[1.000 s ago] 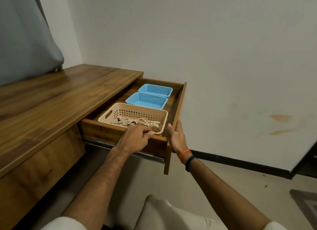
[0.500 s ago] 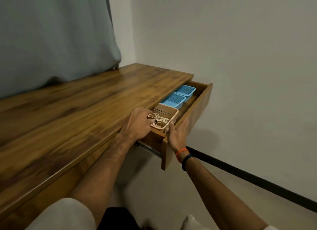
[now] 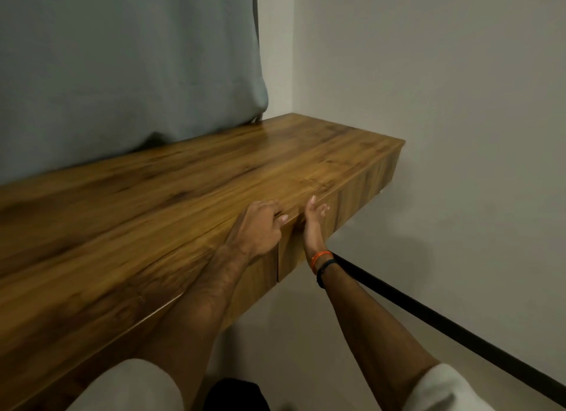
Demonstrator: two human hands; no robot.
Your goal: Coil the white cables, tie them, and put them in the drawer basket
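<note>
The brown wood-grain drawer front [image 3: 333, 223] sits flush with the front edge of the long wooden desk [image 3: 171, 196], near its right end, so the white cables and their basket are out of sight, presumably inside the drawer. The left hand [image 3: 257, 227] rests on the desk's front edge with fingers curled over it, gripping nothing separate; the right hand [image 3: 314, 223] lies flat against the drawer front, fingers straight. The panel looks rigid, smooth and handleless, so a pull would likely have to start from its lower lip or side seam. Coiled cable should be light and springy. The drawer's underside is hidden, and motion blur softens the wood grain.
</note>
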